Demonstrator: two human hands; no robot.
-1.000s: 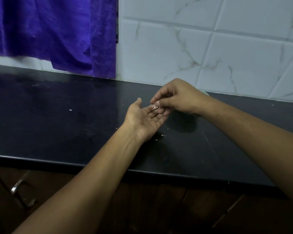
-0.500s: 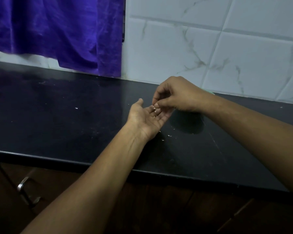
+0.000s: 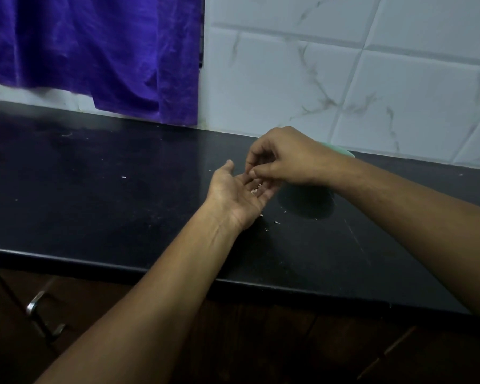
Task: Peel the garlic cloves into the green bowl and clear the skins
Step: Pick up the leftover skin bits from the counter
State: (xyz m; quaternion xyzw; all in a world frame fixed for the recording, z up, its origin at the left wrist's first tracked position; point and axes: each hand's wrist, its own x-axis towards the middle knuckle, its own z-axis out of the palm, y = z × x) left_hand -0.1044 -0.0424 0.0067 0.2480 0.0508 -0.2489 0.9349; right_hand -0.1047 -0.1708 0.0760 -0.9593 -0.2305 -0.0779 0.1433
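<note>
My left hand (image 3: 237, 194) lies palm up over the black counter (image 3: 122, 203), fingers straight, with small bits of garlic skin (image 3: 255, 189) resting on its fingers. My right hand (image 3: 286, 159) hovers just above those fingers, its fingertips curled and pinched together at the skin bits. The green bowl (image 3: 308, 202) stands right behind and under my right hand; only its lower wall and a sliver of rim (image 3: 344, 151) show. Its inside and any cloves are hidden.
Loose skin flakes (image 3: 277, 223) lie on the counter in front of the bowl, and one speck (image 3: 123, 177) lies further left. A purple curtain (image 3: 94, 51) hangs at the back left beside a white tiled wall (image 3: 344, 79). A metal drawer handle (image 3: 39, 314) sits below the counter edge.
Both hands keep nearly the same pose. The right fingertips have kept working at the skin bits on the left fingers; the view has shifted slightly.
</note>
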